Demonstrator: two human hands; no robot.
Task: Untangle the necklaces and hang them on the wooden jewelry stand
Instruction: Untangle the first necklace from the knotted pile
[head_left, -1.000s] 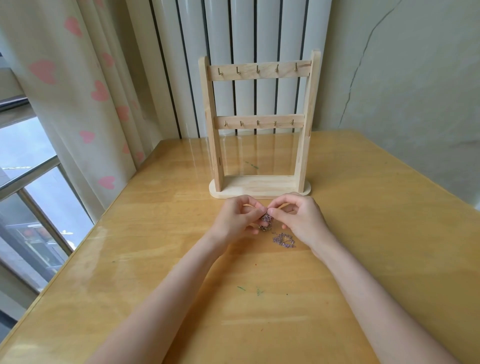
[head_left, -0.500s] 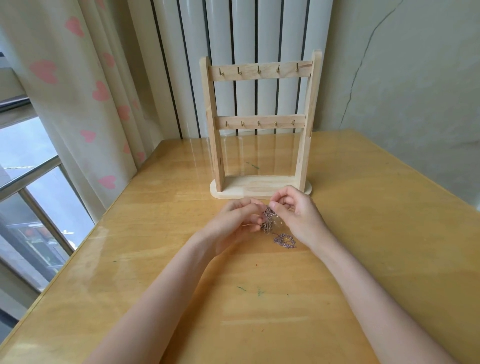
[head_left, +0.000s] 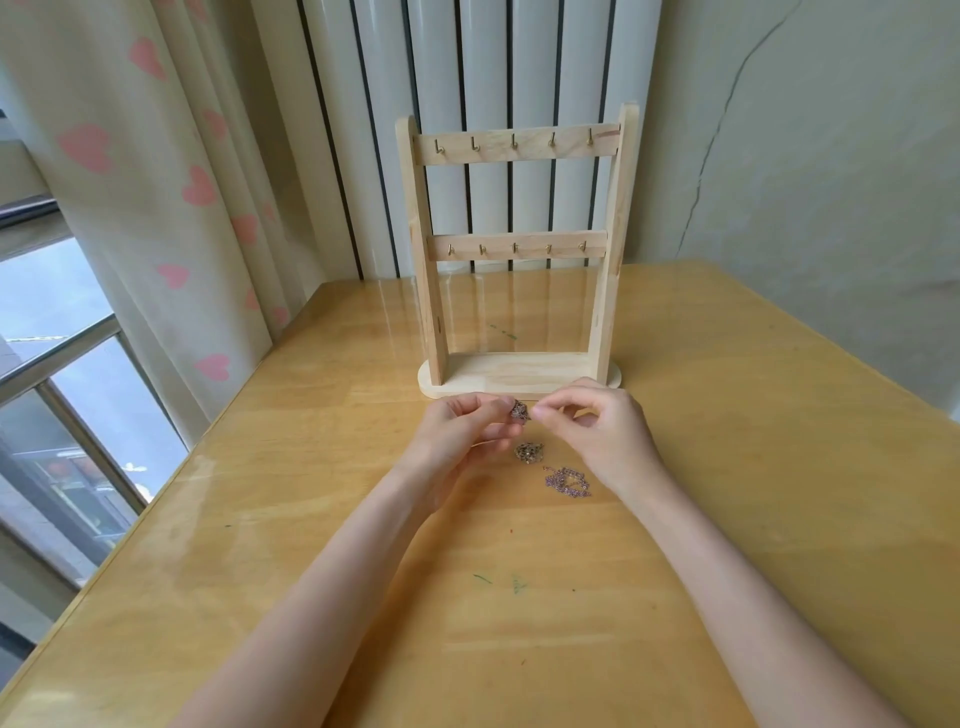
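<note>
A wooden jewelry stand (head_left: 511, 150) with two hook rails stands upright at the back of the table; its hooks carry nothing. Just in front of its base, my left hand (head_left: 462, 436) pinches a small tangled clump of chain (head_left: 519, 411) a little above the table. My right hand (head_left: 597, 431) has thumb and forefinger pinched together right beside that clump; a thin strand between them is too fine to make out. A second dark clump (head_left: 530, 452) lies on the table below, and a purple chain (head_left: 567, 482) lies loosely beside my right wrist.
The yellow wooden table (head_left: 753, 467) runs to a wall on the right. A radiator (head_left: 467, 78) stands behind the stand. A curtain with pink hearts (head_left: 156, 182) and a window (head_left: 62, 364) border the left edge.
The clump has split: my left hand lifted one part, while a second clump now lies on the table. My right hand has drawn slightly away to the right.
</note>
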